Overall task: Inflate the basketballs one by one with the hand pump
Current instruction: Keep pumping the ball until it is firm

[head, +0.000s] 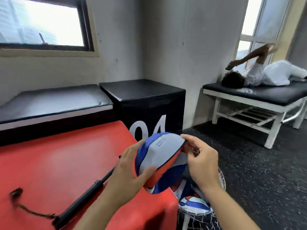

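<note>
You are holding a deflated basketball (159,156) between both hands, out over the right edge of the red box (54,156). It is folded in on itself, in red, white and blue panels. Your left hand (131,168) is cupping it from below and from the left, thumb pressing on the white panel, fingers curling round the far side. Your right hand (201,161) is pinching the ball's right rim between thumb and fingertips. Neither hand is free.

Key relation: the hand pump (86,195) is lying on the red box, to the left of and below the ball, partly passing under your left forearm. Its long axis is running diagonally, from near-left to far-right, the thin end pointing up towards the ball. A dark cord (25,205) is trailing from its near end. Your left hand is the nearer one to it; judgement: one hand will have to let go of the ball to fetch the pump.

More flat balls are waiting in a netted basket (199,211) beside the box, under your right forearm.

Writing: small dark print is showing on the ball's white panel, too small to read. The black box (144,97) behind is bearing large white numerals, seemingly "04", the lower part hidden by the ball. No valve is visible.
</note>
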Demonstrator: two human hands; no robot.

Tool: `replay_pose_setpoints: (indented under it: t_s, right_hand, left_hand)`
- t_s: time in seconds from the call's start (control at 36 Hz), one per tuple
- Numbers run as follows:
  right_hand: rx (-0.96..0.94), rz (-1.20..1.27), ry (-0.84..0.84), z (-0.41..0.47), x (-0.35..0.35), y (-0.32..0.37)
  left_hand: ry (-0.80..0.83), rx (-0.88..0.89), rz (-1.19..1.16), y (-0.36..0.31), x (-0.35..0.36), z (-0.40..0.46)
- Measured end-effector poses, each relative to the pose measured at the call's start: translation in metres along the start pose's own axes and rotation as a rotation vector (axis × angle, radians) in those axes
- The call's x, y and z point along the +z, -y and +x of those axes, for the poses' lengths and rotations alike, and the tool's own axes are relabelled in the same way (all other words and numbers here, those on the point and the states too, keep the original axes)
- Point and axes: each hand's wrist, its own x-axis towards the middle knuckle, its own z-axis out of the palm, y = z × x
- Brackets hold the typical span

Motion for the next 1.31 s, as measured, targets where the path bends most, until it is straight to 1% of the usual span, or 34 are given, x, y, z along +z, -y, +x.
replay_pose_setpoints:
  t_s: [0.06, 0.11, 0.28, 0.39, 0.47, 0.56, 0.61, 0.83, 0.94, 1.06, 1.17, 1.31]
  right_hand:
    - [-0.023, 0.049, 0.017, -0.019, 0.014, 0.026]
    - [-0.025, 0.071, 0.029, -0.037, 0.027, 0.041]
    - [-0.069, 0.109, 0.159, -0.09, 0.074, 0.071]
    - [-0.078, 0.189, 0.18, -0.101, 0.102, 0.093]
    - [-0.04, 0.29, 0.186, -0.113, 0.126, 0.114]
    - [-0.007, 0.323, 0.287, -0.122, 0.155, 0.117]
    - [0.001, 0.287, 0.386, -0.126, 0.176, 0.108]
    - [0.018, -0.007, 0.846, -0.137, 0.241, 0.067]
    - [-0.009, -0.107, 1.014, -0.146, 0.261, 0.055]
    - [-0.044, -0.169, 1.09, -0.147, 0.264, 0.042]
    - [-0.168, -0.297, 1.131, -0.14, 0.259, 0.026]
    - [-0.127, -0.341, 1.185, -0.116, 0.239, 0.015]
  left_hand:
    - [-0.037, -0.026, -0.089, -0.005, -0.019, -0.022]
    - [-0.077, -0.046, -0.122, -0.006, -0.035, -0.046]
    - [-0.186, -0.114, -0.101, 0.008, -0.074, -0.102]
    - [-0.308, -0.146, -0.09, 0.014, -0.099, -0.114]
    - [-0.415, -0.147, -0.055, 0.019, -0.118, -0.124]
    - [-0.491, -0.15, 0.019, 0.031, -0.138, -0.131]
    - [-0.539, -0.166, 0.073, 0.042, -0.152, -0.134]
    - [-0.782, -0.282, 0.251, 0.083, -0.206, -0.158]
    - [-0.823, -0.338, 0.286, 0.1, -0.22, -0.168]
    - [-0.813, -0.352, 0.282, 0.113, -0.229, -0.175]
    - [-0.827, -0.344, 0.285, 0.119, -0.235, -0.179]
    - [-0.84, -0.357, 0.289, 0.126, -0.241, -0.179]
